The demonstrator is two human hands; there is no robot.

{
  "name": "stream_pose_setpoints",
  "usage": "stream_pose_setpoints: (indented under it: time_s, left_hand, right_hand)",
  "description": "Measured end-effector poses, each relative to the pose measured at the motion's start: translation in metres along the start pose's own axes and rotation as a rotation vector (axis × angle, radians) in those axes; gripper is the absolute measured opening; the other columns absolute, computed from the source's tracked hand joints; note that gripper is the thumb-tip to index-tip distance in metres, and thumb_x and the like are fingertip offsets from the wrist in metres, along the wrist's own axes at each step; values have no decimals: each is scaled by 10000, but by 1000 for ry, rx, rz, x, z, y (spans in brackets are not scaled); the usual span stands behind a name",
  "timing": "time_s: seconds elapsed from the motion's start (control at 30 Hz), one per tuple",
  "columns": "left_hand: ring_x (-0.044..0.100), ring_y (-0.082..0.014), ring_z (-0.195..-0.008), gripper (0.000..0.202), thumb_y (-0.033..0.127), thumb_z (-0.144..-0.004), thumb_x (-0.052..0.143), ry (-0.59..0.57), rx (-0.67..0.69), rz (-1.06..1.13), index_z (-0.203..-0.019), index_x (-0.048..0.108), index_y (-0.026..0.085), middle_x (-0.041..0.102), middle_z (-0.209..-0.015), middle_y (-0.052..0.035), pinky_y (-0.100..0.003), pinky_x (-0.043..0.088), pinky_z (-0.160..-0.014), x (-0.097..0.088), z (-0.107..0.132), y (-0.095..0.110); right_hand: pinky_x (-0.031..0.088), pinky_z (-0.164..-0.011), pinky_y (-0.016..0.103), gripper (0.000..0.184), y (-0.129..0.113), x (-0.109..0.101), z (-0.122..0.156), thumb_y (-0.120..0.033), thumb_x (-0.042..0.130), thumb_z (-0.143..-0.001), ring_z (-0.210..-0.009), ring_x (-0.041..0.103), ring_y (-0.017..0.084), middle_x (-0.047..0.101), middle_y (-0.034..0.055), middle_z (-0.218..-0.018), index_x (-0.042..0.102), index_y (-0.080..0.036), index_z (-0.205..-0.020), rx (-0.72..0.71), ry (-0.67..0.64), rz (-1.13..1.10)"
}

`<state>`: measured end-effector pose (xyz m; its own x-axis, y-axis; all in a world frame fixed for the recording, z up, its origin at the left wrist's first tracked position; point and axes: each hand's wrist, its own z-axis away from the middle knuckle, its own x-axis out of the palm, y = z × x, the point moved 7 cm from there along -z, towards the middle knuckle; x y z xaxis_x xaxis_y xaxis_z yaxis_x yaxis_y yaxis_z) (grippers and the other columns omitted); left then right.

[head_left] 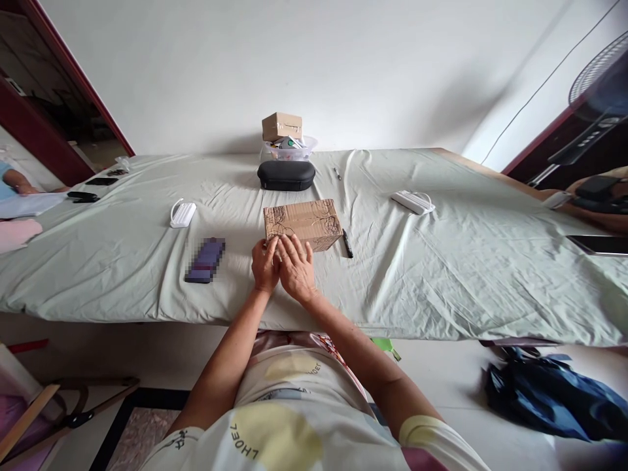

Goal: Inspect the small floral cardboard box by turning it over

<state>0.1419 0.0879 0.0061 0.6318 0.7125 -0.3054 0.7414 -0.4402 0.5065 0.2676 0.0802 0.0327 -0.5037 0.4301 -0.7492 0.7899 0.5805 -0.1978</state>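
Note:
A small brown cardboard box (pixel 307 219) with dark scribbled drawings on its top and corners sits on the cloth in front of me. My right hand (pixel 296 267) lies against its near side, fingers stretched out and slightly spread over the near top edge. Beside it, my left hand (pixel 265 267) touches the box's near left corner with its fingers extended; part of them is hidden. The hands meet at the thumbs. A black marker (pixel 348 244) lies just right of the box.
Behind the box are a black zip case (pixel 286 175) and a clear plastic basket (pixel 294 154) topped by another carton (pixel 282 126). White power strips (pixel 184 214) (pixel 413 202) lie on both sides. A blurred dark phone-like object (pixel 205 260) is left. Other people's arms (pixel 19 182) show at the table's ends.

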Motion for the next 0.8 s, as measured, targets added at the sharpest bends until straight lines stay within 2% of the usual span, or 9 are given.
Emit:
stream_pose_setpoints:
  time_s: [0.07, 0.17, 0.27, 0.37, 0.43, 0.53, 0.67, 0.8]
  left_hand:
    - [637, -285, -1175, 448, 430, -1081, 450, -6, -8, 7, -1410, 652, 204, 649, -1302, -185, -435, 554, -1038, -1, -1, -3]
    - [636, -265, -1163, 407, 335, -1061, 476, -39, 0, -28, -1402, 665, 220, 651, -1288, -162, -416, 549, -1052, 1, -3, -3]
    - [632, -255, -1149, 437, 226, -1020, 499, -54, 20, -58, -1420, 671, 251, 638, -1296, -147, -407, 544, -1052, 4, -4, -1]
    - [631, -256, -1111, 468, 194, -995, 517, -78, 23, -62, -1432, 678, 246, 618, -1315, -160, -395, 551, -1022, 8, -4, 0]
    - [627, -256, -1091, 465, 206, -993, 529, -81, 15, -66, -1430, 686, 242, 612, -1309, -163, -390, 552, -1007, 10, -6, 0]
    - [620, -260, -1086, 459, 253, -1012, 530, -63, -11, -74, -1445, 680, 231, 618, -1268, -161, -395, 548, -1007, 10, -11, 0]
    - [628, -248, -1062, 423, 375, -1071, 496, -62, -63, -47, -1418, 699, 243, 632, -1179, -136, -365, 547, -983, 8, -24, -2]
    - [643, -224, -981, 434, 478, -1102, 464, -59, -93, -16, -1376, 721, 262, 642, -1052, -97, -322, 549, -920, -1, -34, -3]
  right_hand:
    - [144, -1377, 538, 603, -10, 6, -1, -265, 452, -1082, -1646, 337, 278, 479, 55, -1711, 418, -296, -1684, -27, -1, 9]
    - [115, -1376, 569, 610, 1, 0, 0, -244, 455, -1070, -1647, 335, 272, 475, 49, -1714, 427, -321, -1675, -41, 23, 8]
    - [151, -1359, 622, 583, 38, -17, 2, -232, 478, -1052, -1638, 346, 289, 476, 44, -1712, 504, -361, -1620, 20, 83, 2]
    - [240, -1323, 668, 565, 85, -37, 3, -243, 515, -1025, -1622, 361, 328, 489, 67, -1692, 554, -357, -1577, 142, 183, -12]
    - [347, -1287, 639, 562, 111, -42, 0, -232, 501, -1011, -1593, 402, 335, 486, 94, -1680, 571, -323, -1561, 185, 224, -67]
    - [494, -1203, 555, 554, 135, -37, -6, -245, 494, -998, -1488, 526, 318, 487, 134, -1645, 579, -278, -1544, 209, 246, -201]
    - [623, -1009, 469, 557, 144, -24, -8, -332, 523, -994, -1326, 617, 283, 590, 136, -1476, 559, -283, -1548, 242, 265, -346]
    - [618, -960, 464, 520, 144, -29, -1, -448, 545, -1012, -1157, 653, 261, 648, 129, -1312, 599, -265, -1497, 259, 378, -387]
